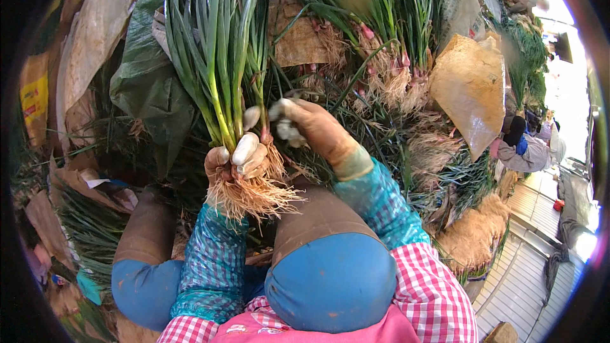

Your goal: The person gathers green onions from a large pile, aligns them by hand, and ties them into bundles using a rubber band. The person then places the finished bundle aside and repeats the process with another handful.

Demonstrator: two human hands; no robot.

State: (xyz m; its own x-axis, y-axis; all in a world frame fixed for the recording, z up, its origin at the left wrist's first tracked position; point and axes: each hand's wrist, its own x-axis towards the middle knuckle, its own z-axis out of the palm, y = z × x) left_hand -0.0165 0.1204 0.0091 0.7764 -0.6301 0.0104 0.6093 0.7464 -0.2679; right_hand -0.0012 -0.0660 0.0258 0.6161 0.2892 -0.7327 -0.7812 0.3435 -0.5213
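Note:
My left hand [238, 162], in a soiled glove with pale fingertips, is closed around the lower stems of a bunch of green garlic-like plants [224, 71]. Their long leaves point away from me, and a mat of pale roots [257, 195] hangs below the fist over my leg. My right hand [317, 128], in a similar glove, hovers just right of the bunch with its fingers curled. Blur hides whether anything thin is between those fingers. One reddish stem base [265, 134] stands at the right side of the bunch, next to my left fingers.
More rooted plants with reddish bases [395, 66] lie beyond my right hand. A dark green plastic sheet [147, 71] is at the left, and a tan sack piece [469, 85] at the right. Cut leaves litter the ground. Other people [524, 150] sit farther right, near a tiled floor [510, 276].

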